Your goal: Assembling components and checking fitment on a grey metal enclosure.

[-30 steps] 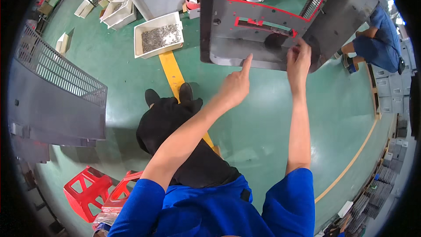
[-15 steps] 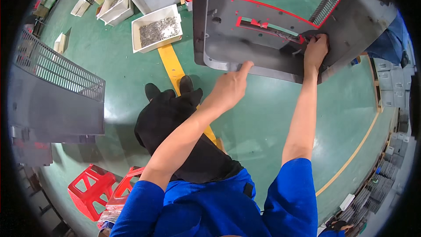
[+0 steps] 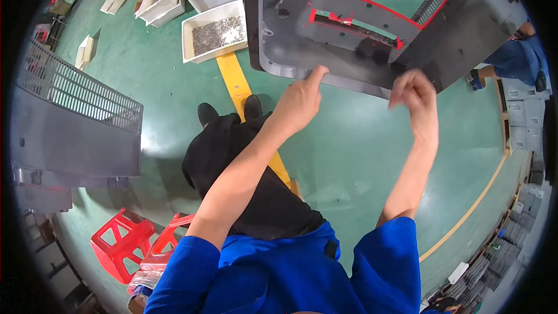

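Note:
A large dark grey plastic panel (image 3: 331, 52) with a raised rim fills the upper right, tilted in front of me. Red edging (image 3: 372, 1) runs around its big opening, and a narrow slot (image 3: 357, 28) with red and pale green trim lies below that. My left hand (image 3: 299, 104) grips the panel's near rim, one digit pointing up along it and the other fingers curled. Just off the near edge, farther right, my right hand (image 3: 415, 96) hovers with bent, closed fingers. Motion smears its fingertips, so anything between them cannot be made out.
A white bin (image 3: 215, 32) of small metal parts stands beyond my feet by a yellow floor line. Another grey slatted panel (image 3: 81, 122) stands at left. Red plastic stools (image 3: 122, 244) are at lower left. Another person's leg (image 3: 488, 71) shows beyond the panel, near grey crates (image 3: 523, 110).
My right hand has come away from the panel beside the slot's right end and back toward me. My left hand stays on the rim. The view has shifted slightly.

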`<action>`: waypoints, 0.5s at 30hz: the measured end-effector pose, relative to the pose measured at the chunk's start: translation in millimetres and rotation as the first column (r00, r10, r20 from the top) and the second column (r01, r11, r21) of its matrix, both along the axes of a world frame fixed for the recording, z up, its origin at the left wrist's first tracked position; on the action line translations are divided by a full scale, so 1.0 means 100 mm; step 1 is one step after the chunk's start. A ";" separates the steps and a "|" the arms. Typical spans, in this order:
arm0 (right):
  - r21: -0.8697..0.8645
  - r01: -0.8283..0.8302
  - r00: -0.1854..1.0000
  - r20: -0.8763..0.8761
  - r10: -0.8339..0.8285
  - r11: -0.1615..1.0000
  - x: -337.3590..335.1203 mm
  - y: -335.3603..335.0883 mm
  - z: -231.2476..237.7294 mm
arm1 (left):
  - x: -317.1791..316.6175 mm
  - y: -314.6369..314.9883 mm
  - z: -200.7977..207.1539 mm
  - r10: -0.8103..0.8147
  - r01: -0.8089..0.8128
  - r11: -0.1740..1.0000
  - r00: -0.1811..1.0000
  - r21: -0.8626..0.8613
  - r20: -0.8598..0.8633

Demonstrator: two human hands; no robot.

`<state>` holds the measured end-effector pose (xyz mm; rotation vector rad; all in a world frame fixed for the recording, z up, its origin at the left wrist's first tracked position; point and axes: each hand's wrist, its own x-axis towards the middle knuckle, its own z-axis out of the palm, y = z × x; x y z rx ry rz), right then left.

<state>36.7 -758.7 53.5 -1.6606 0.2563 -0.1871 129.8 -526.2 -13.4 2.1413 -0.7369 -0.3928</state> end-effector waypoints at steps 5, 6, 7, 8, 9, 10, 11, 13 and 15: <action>-0.268 -0.335 0.895 -0.389 0.216 0.903 -0.13 0.04 -0.04 | 0.06 0.00 -0.01 0.006 -0.006 0.998 1.000 -0.057 0.004; -0.379 -0.251 0.954 -0.254 0.161 0.891 0.03 0.07 -0.06 | 0.07 0.00 -0.02 0.006 -0.005 0.999 1.000 -0.054 0.011; -0.473 -0.152 0.988 -0.108 0.114 0.868 0.24 0.15 -0.07 | 0.07 -0.01 -0.05 0.009 -0.008 0.999 1.000 -0.050 0.018; -0.577 -0.142 0.986 -0.015 0.163 0.804 0.48 0.26 -0.09 | 0.09 0.00 -0.06 0.019 -0.017 0.999 0.999 -0.044 0.029; -0.671 -0.113 0.973 0.076 0.219 0.733 0.73 0.33 -0.11 | 0.10 0.01 -0.05 0.019 -0.018 0.999 1.000 -0.040 0.020; -0.824 -0.078 0.925 0.150 0.348 0.562 0.98 0.28 -0.27 | 0.12 -0.01 -0.02 0.003 -0.002 0.999 1.000 -0.042 0.014; -0.936 -0.022 0.881 0.147 0.449 0.351 1.21 0.28 -0.40 | 0.14 -0.02 0.00 -0.006 0.006 0.999 1.000 -0.041 0.010; -0.999 -0.052 0.813 -0.052 0.579 -0.017 1.57 0.32 -0.57 | 0.14 -0.02 -0.02 -0.002 0.003 0.998 1.000 -0.062 0.019; -0.961 -0.001 0.732 -0.189 0.654 -0.277 1.76 0.39 -0.67 | 0.15 -0.01 -0.06 0.013 -0.012 0.997 1.000 -0.073 0.015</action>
